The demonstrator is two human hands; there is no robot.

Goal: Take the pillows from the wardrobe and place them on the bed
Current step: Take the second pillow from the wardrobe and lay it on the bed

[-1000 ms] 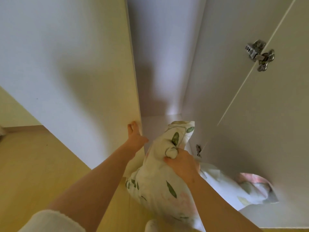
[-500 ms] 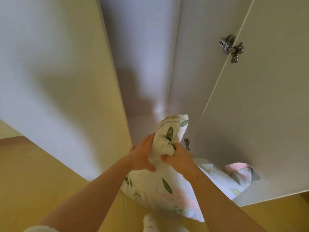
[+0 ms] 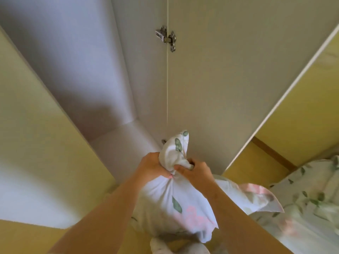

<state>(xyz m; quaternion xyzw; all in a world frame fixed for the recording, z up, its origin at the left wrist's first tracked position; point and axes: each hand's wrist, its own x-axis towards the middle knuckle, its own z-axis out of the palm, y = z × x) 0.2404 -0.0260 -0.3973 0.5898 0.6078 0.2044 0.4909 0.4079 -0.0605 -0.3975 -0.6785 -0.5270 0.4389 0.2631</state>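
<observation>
Both hands closed tight on one pillow (image 3: 176, 208), white with green leaves and some pink print. From the left side, left hand (image 3: 153, 166) curled round the gathered cloth; from the right, right hand (image 3: 197, 170) gripping the same bunch, thumb pressed on the front, the two hands nearly touching at the knot of fabric. Above the grip, a loose corner of the cover standing up in front of the wardrobe door (image 3: 238, 79). Below the grip, the full body of the pillow hanging between the two bare forearms, outside the wardrobe (image 3: 82, 70) and above the yellow floor (image 3: 22, 239). One pinkish corner spread to the right, toward the bed (image 3: 311, 202); touching it or not, impossible to tell. Wardrobe open, pale inner walls in shadow, bottom board visible behind the left hand. High on the door edge, a metal hinge (image 3: 166, 38), and a second one partly hidden just behind the pillow corner. Bed at the lower right, covered in similar leaf-pattern cloth, blurred
</observation>
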